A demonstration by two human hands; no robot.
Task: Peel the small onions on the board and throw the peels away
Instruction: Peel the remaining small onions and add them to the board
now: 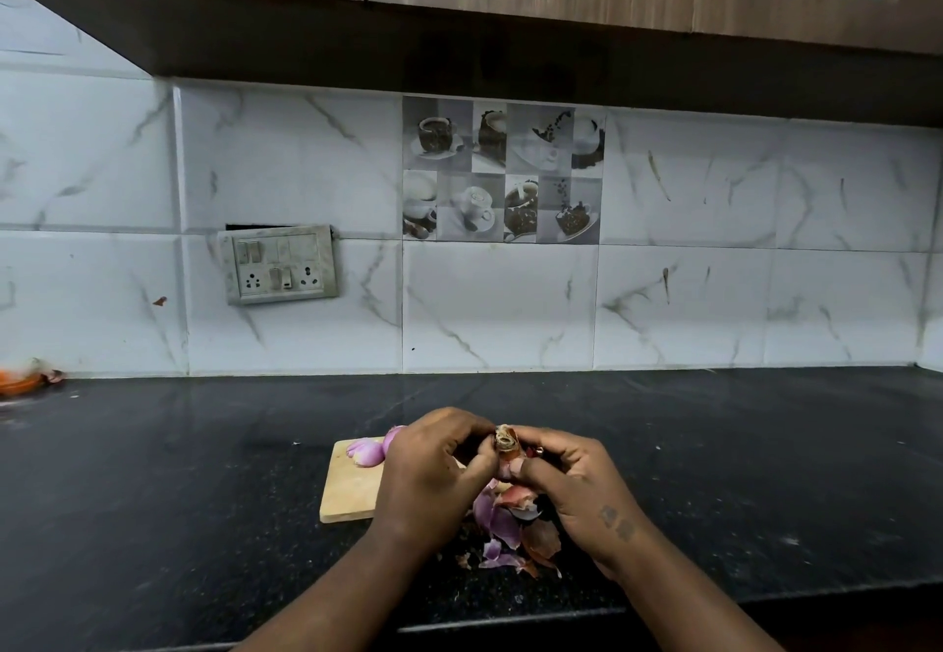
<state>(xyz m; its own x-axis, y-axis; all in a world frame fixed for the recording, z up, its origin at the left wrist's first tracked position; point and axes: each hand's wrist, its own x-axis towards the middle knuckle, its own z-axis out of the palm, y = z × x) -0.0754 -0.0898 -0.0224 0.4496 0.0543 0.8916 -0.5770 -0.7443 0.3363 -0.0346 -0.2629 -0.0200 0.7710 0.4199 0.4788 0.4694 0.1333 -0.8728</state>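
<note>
Head view shows your left hand [433, 467] and right hand [571, 483] both pinching one onion [506, 442] just above the board [352, 488]. Peeled onions [368, 450] sit at its far edge, peels [510, 524] heaped near you.

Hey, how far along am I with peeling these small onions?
Done: at least two peeled onions lie on the wooden cutting board. In hand: the left hand and right hand pinch another onion, dry skin curling off its top. Left: finish that one, then throw away the pile of peels lying on the black counter. Any more unpeeled onions would be hidden behind the hands.
</note>
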